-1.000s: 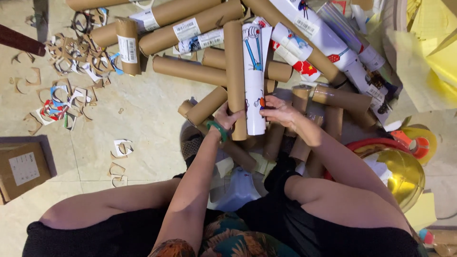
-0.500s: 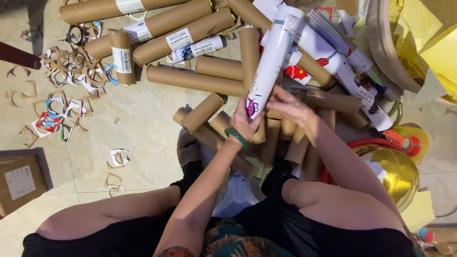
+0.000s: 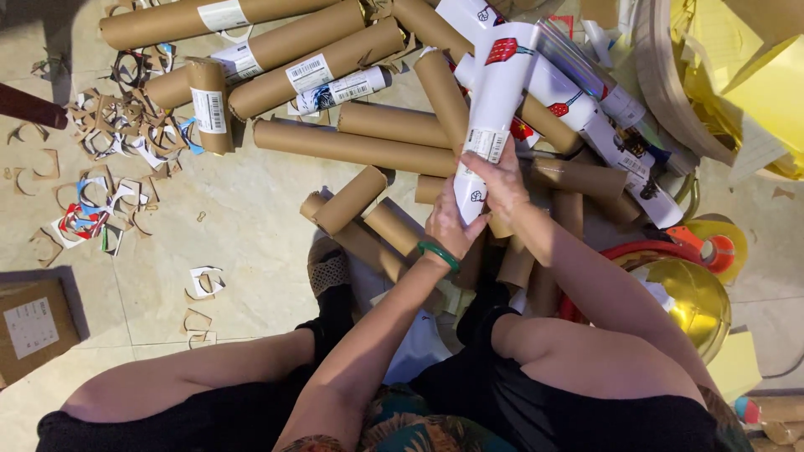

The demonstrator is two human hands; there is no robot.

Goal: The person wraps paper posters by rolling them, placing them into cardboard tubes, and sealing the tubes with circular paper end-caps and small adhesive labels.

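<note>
1. The person is sitting on a pale tiled floor [image 3: 243,243] with knees spread, and both hands are meeting over a pile of brown cardboard tubes [image 3: 394,151].
2. The left hand [image 3: 452,224] is closing around the lower end of a white printed paper roll [image 3: 496,100], with the fingers wrapping it from below; a green bangle [image 3: 440,254] is sitting on that wrist.
3. The right hand [image 3: 502,177] is gripping the same roll just above the left hand, with the fingers curling over its front, beside a small barcode sticker [image 3: 481,144].
4. The white printed paper roll is tilting up and slightly to the right, away from the person, with its far end reaching over the tube pile; a red printed motif is showing near its top.
5. More white printed rolls in clear sleeves [image 3: 603,100] are lying to the right of the held roll, slanting down to the right.
6. Long brown tubes bearing white labels are lying across the top left, and shorter tubes are crowding under and around the hands.
7. Cut paper scraps [image 3: 109,176] are littering the floor at the left, well apart from the hands.
8. A brown cardboard box [image 3: 33,326] is resting at the lower left edge.
9. A shiny gold bowl [image 3: 687,301] and an orange tape roll [image 3: 712,247] are sitting at the right, near the person's right arm.
</note>
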